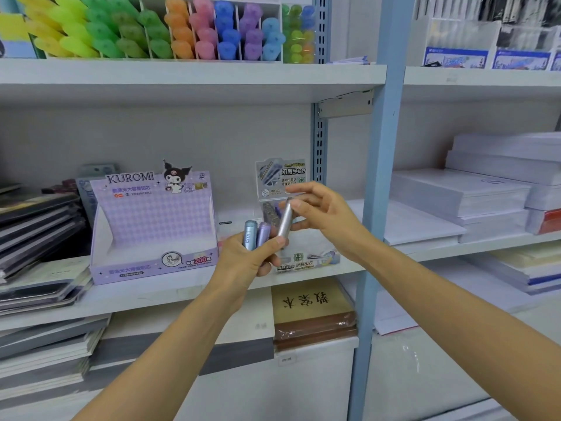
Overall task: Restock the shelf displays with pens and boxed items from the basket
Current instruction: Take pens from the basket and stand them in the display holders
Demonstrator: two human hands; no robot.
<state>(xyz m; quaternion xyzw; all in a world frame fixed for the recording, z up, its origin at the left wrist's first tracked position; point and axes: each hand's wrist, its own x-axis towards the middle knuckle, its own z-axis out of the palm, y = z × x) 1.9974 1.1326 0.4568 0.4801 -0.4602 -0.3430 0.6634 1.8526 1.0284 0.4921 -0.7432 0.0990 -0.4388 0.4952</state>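
One shelf (182, 294), one purple display box (151, 226) standing on it.
Beside the box, the left hand (243, 259) grips a blue tube (249, 235) and a purple tube (263, 233) — the right hand (321, 214) pinches a silver tube (284, 221) by its top.

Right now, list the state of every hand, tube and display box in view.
left hand: grips blue tube and purple tube, upright.
right hand: pinches silver tube, tilted.
Kuromi display box: open, upright, no stock visible.
smaller display box: upright, partly hidden behind the hands.
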